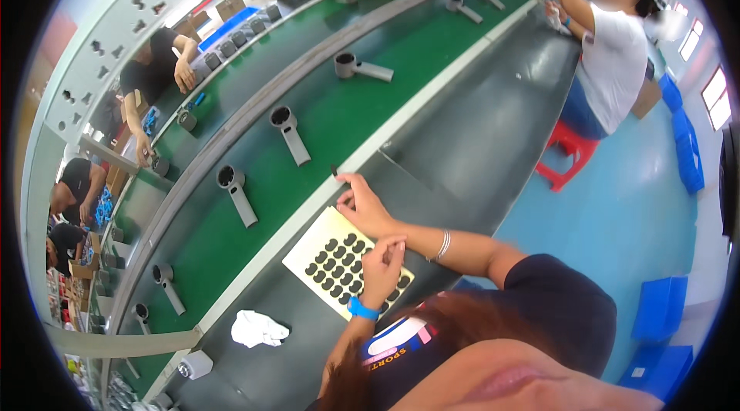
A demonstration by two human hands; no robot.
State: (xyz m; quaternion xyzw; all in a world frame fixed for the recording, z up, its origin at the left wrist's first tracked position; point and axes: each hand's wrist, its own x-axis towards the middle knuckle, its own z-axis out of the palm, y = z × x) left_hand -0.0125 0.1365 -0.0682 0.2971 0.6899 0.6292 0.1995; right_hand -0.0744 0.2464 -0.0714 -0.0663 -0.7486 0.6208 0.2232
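Note:
A cream sheet [308, 257] with rows of black notched oval stickers [339, 272] lies on the dark bench in front of me. My left hand [381, 268], with a blue band at the wrist, is over the sheet close to my right forearm; its fingers are loosely bent and partly apart, and nothing shows in them. Reaching past the sheet's far corner, my right hand [365, 207] has a small black piece [334, 170] at its fingertips, above the pale belt rail. It looks like one of the stickers. Silver bangles circle the right wrist.
Grey handled housings [235, 193] with round open heads lie spaced along the green conveyor belt [262, 156]. A crumpled white cloth [260, 328] and a grey-white part [196, 365] are on the bench to the left. Co-workers sit across the belt and at far right, one on a red stool [566, 155].

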